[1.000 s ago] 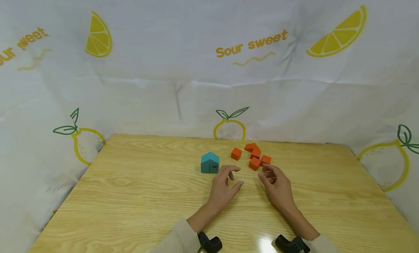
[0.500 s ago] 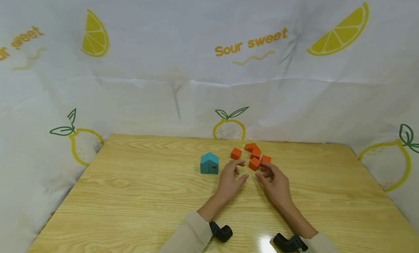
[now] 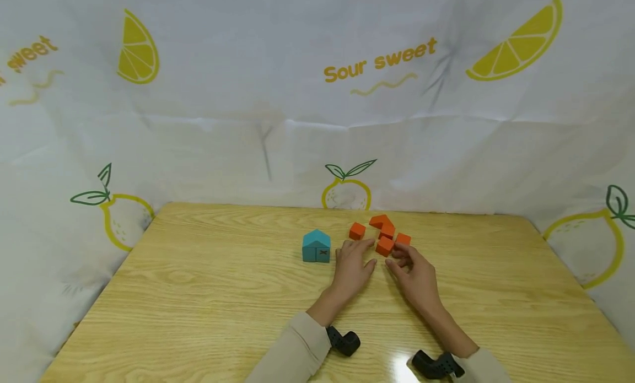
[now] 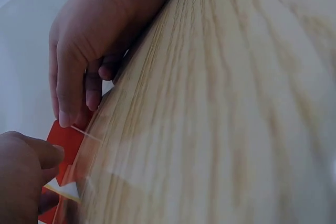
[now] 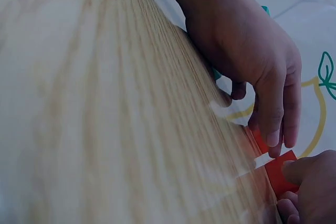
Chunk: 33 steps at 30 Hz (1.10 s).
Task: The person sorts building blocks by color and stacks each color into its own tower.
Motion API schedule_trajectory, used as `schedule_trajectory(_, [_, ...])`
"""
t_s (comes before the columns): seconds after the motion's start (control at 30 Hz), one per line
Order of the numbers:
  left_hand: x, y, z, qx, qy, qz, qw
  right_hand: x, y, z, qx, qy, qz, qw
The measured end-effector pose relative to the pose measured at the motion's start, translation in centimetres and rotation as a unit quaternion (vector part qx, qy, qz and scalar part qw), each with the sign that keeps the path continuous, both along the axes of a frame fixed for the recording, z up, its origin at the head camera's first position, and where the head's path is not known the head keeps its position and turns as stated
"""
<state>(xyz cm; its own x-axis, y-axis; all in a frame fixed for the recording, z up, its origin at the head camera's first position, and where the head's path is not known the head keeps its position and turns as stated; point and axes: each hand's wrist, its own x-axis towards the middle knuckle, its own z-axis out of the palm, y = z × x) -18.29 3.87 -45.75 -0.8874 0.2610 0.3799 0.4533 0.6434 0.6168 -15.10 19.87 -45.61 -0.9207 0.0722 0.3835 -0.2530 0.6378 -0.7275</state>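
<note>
An orange-red cube stands on the table, turned with a corner forward, between my two hands. My left hand reaches in from its left, fingers loosely bent and thumb apart, their tips close to the cube. On the cube's other side, my right hand has its index fingertip at the right face and its thumb a little in front. In the left wrist view, the right fingertips meet the top of the cube. Neither hand is curled round it. Left of my hands stands a small teal block house, its triangular roof resting on cubes.
Another orange cube sits behind the left fingers. Further back lie an orange triangular block and a block against it. One more orange cube is beyond the right fingers. A lemon-print cloth hangs behind the wooden table.
My left hand has moved right and forward, away from the teal house and up to the cube. The right hand has shifted slightly left. The blocks have kept their arrangement.
</note>
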Motion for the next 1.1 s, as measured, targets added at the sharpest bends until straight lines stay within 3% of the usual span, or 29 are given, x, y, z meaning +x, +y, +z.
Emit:
schedule_trajectory(0.13, [0.11, 0.02, 0.04, -0.023, -0.004, 0.004, 0.9997, -0.07, -0.01, -0.01, 0.001, 0.003, 0.009, 1.000])
schedule_trajectory(0.63, [0.02, -0.05, -0.04, 0.008, -0.005, 0.007, 0.9999, -0.49, 0.10, -0.01, 0.019, 0.002, 0.029, 0.999])
schedule_trajectory(1.1, [-0.17, -0.01, -0.32, 0.008, 0.000, 0.013, 0.9999, -0.52, 0.01, 0.01, 0.043, 0.010, 0.042, 0.998])
